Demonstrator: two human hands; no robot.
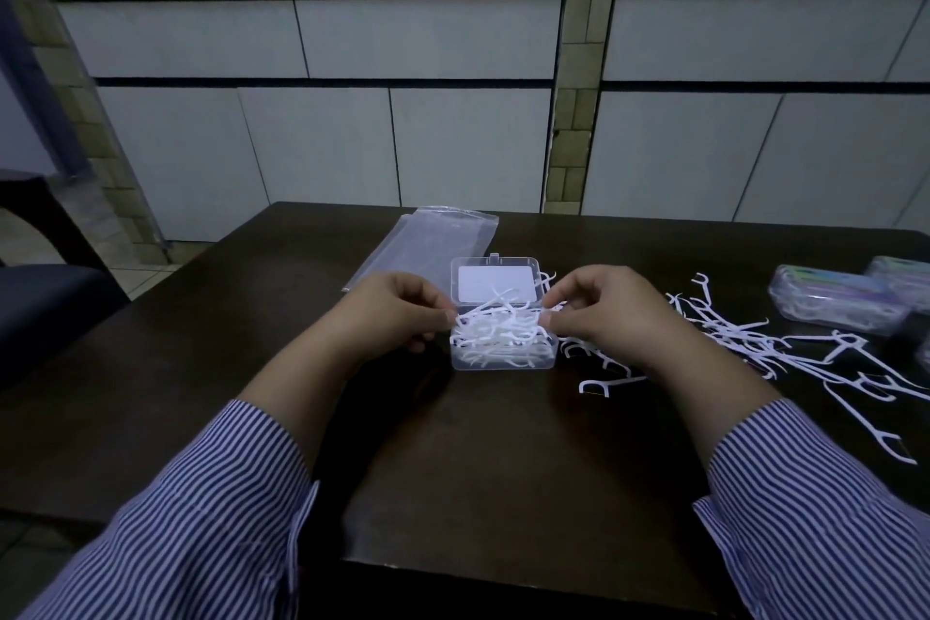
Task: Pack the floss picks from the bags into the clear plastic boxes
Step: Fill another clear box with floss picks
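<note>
Filling step: both hands — left hand [397,312], right hand [604,312] — pinch a heaped bundle of floss picks [498,332] between their fingers, over the open clear box [503,360]. Next, I judge: press them level — loose picks [755,337] lie right of the right fingers.
</note>
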